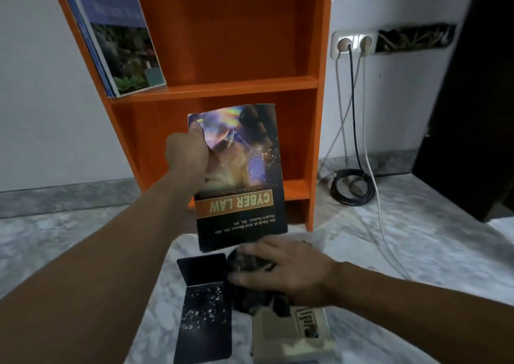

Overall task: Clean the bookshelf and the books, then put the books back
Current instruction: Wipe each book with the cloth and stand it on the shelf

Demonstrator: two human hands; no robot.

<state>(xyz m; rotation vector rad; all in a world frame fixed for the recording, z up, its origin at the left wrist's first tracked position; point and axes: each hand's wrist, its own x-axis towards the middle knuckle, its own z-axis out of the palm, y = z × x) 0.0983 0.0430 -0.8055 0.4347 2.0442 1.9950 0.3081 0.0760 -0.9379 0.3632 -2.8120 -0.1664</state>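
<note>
My left hand (pixel 189 155) grips the top left corner of a dark book titled CYBER LAW (pixel 244 185), held upside down in front of the orange bookshelf (pixel 222 85). My right hand (pixel 283 269) rests on a dark crumpled cloth (pixel 250 294) on the floor, fingers curled over it. A blue book with a garden photo (pixel 125 44) leans against the left wall of the shelf's upper compartment. The lower compartment behind the held book looks bare.
A black metal bookend (pixel 203 302) lies on the marble floor by the cloth. A beige book (pixel 292 336) lies under my right wrist. Cables (pixel 353 185) run from a wall socket (pixel 353 44) at the right. A dark cabinet (pixel 472 99) stands far right.
</note>
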